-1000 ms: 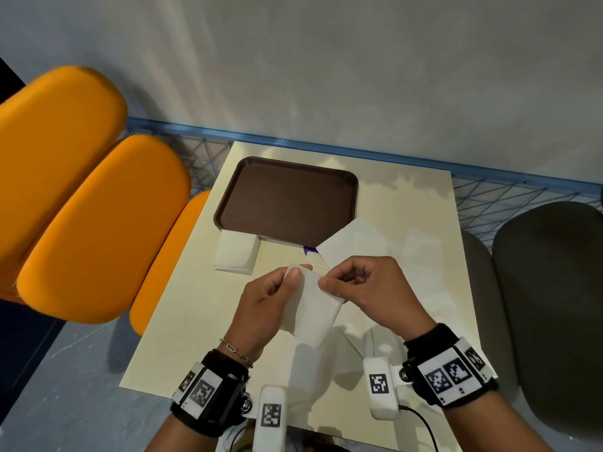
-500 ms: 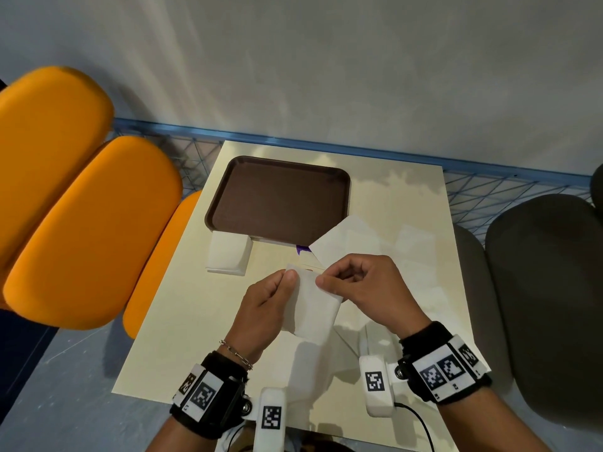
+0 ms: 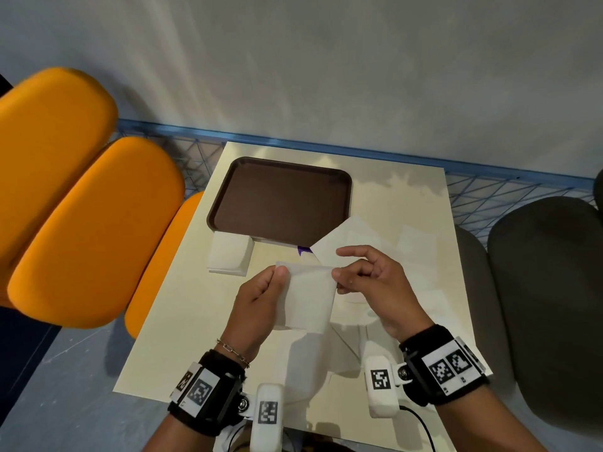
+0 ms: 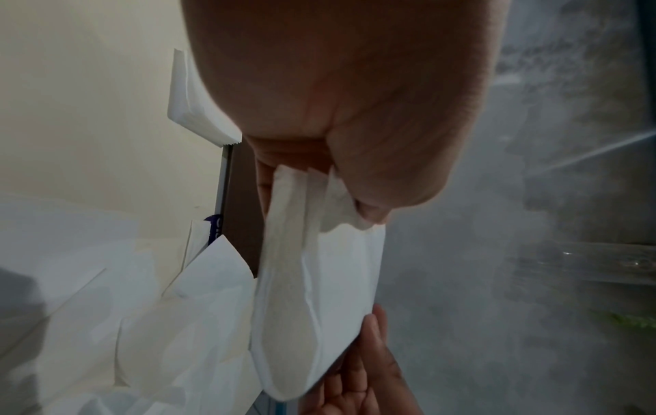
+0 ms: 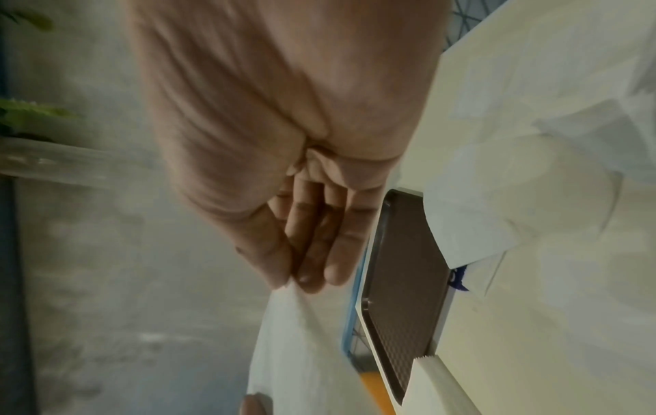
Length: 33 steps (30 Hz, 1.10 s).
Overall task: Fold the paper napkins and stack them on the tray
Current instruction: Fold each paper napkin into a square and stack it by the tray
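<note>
Cream table (image 3: 182, 321) under both hands. Brown tray (image 3: 284, 197) beyond hands, bare. Folded napkin stack (image 3: 230, 254) beyond left hand (image 3: 257, 305), touching tray's near edge. Napkin (image 3: 308, 298) held above table: left hand pinches left edge, right hand (image 3: 375, 288) pinches upper right corner. Left wrist view alone shows separated layers (image 4: 287, 280).

Left hand (image 3: 257, 300) raised above table, palm turned inward, thumb and fingers pinching left top corner of napkin (image 3: 308, 296). Right hand (image 3: 375, 282) level with it, thumb and middle fingers pinching right top corner, index finger (image 3: 354, 252) sticking out free. Both wrists strapped in black bands, forearms angled inward.
</note>
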Tool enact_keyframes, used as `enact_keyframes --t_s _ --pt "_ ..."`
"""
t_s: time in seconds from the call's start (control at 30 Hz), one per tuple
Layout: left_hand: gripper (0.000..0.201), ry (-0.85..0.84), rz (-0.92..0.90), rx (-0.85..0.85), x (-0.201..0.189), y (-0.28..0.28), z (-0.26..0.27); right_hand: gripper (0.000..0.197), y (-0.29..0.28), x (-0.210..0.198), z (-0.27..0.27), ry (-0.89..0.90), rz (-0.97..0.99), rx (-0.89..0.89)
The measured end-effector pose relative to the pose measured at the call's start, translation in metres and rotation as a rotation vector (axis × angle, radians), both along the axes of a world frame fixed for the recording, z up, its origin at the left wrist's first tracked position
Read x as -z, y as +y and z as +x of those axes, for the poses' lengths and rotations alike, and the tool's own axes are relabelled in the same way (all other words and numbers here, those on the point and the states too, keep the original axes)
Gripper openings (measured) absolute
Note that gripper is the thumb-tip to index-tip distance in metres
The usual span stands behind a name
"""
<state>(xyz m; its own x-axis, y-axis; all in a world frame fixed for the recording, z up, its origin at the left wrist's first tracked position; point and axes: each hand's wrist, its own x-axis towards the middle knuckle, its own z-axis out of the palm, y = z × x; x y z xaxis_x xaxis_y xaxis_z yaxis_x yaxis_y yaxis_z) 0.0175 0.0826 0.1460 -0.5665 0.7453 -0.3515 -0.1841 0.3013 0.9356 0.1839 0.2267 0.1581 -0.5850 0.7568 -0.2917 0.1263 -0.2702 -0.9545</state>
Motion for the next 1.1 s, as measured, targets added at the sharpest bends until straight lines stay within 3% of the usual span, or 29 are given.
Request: enact_keyframes --t_s 0.1,0.23,0.43,0.8,0.9,1.0,1.1 --pt "0.042 -0.006 0.008 -0.016 0.001 0.000 0.003 0.041 -0.005 0.005 -0.004 0.044 -0.060 0.004" --pt "0.040 0.078 0.000 -0.040 0.006 0.000 0.005 0.057 -0.015 0.015 -0.004 -0.002 -0.154 -0.145" --pt "0.040 0.163 -0.037 -0.115 0.017 -0.004 0.014 0.055 -0.019 0.026 -0.003 -0.121 -0.116 -0.153" --pt "0.037 0.239 -0.101 -0.246 0.043 -0.015 0.000 0.059 -0.030 0.030 -0.018 -0.177 -0.224 -0.428" --pt "0.039 0.291 -0.142 -0.204 0.054 -0.015 -0.016 0.055 -0.033 0.030 -0.026 -0.205 -0.234 -0.484" --pt "0.039 0.272 -0.151 -0.172 0.058 -0.016 -0.033 0.073 -0.024 0.025 -0.040 -0.253 -0.182 -0.552" --pt "0.043 0.065 -0.149 -0.159 0.057 -0.020 -0.055 0.099 -0.012 0.020 -0.060 -0.276 0.047 -0.590"
